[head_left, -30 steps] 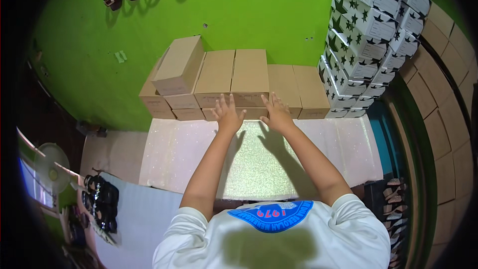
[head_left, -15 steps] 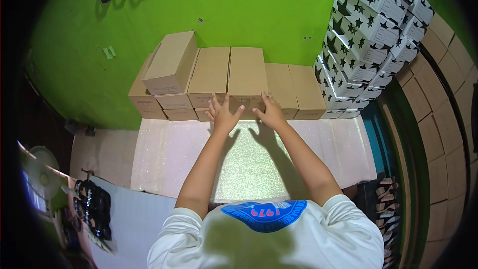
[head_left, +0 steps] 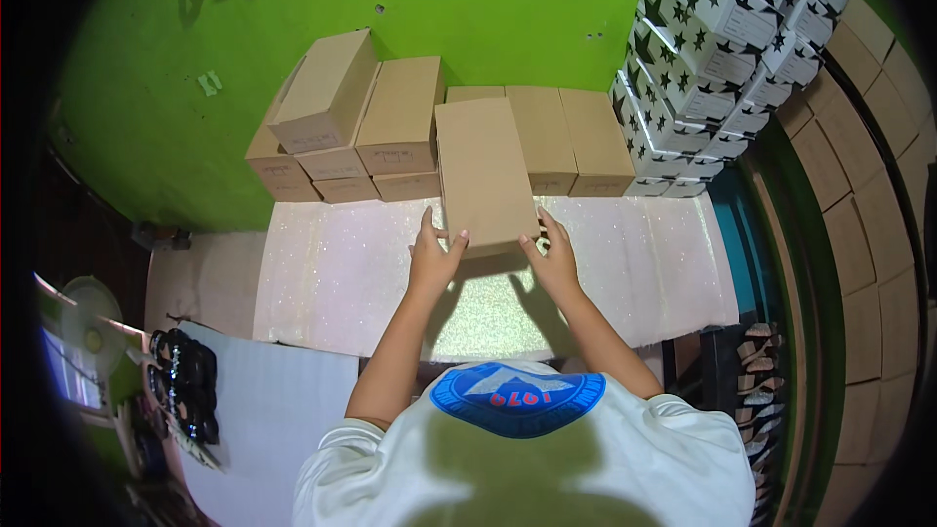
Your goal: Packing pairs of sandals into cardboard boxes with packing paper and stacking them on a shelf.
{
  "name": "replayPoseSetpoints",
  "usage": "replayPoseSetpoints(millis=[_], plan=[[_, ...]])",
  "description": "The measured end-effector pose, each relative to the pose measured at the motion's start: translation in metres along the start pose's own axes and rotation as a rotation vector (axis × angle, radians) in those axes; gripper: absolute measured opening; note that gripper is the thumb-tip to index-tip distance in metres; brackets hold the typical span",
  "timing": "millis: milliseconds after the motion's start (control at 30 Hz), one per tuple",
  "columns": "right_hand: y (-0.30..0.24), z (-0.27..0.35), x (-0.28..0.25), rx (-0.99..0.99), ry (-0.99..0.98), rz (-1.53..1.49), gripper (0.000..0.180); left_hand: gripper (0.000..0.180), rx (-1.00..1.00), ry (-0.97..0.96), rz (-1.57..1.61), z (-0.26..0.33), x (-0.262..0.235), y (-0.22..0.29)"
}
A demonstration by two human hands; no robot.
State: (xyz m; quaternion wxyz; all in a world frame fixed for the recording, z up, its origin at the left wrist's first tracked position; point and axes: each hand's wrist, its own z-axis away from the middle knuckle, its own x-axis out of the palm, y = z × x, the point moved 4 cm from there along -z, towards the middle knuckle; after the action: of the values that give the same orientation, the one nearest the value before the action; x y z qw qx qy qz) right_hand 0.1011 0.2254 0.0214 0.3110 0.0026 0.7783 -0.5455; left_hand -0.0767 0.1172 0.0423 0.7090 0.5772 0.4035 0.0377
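A plain brown cardboard box (head_left: 485, 171) is held between my two hands above the glittery table cover (head_left: 322, 273). My left hand (head_left: 435, 252) grips its near left corner, thumb against the front end. At the near right corner, my right hand (head_left: 552, 254) grips the other side. The box's far end still reaches over the row of brown boxes behind it. To its left stands a stacked brown box (head_left: 400, 112), and to its right are two lower brown boxes (head_left: 542, 137). The undersides of my fingers are partly hidden by the box.
White boxes with black stars (head_left: 698, 68) rise in a tall stack at the right. Another brown box (head_left: 322, 98) tops the left pile. Black shoes (head_left: 183, 385) lie on a pale surface at lower left, near a fan (head_left: 93, 327). A green wall (head_left: 508, 20) stands behind.
My hands have taken hold of the middle top box and drawn it off the row toward me. It now sits nearer and slightly turned. The view has shifted a little.
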Motion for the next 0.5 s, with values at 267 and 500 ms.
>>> replayPoseSetpoints(millis=[267, 500], plan=[[0.04, 0.042, -0.006, 0.145, -0.14, -0.029, 0.059, 0.071, 0.092, -0.09, 0.067, 0.036, 0.037, -0.04], [0.041, 0.082, -0.032, 0.151, -0.206, 0.029, 0.058, 0.067, 0.047, -0.17, 0.068, 0.083, 0.052, -0.045]])
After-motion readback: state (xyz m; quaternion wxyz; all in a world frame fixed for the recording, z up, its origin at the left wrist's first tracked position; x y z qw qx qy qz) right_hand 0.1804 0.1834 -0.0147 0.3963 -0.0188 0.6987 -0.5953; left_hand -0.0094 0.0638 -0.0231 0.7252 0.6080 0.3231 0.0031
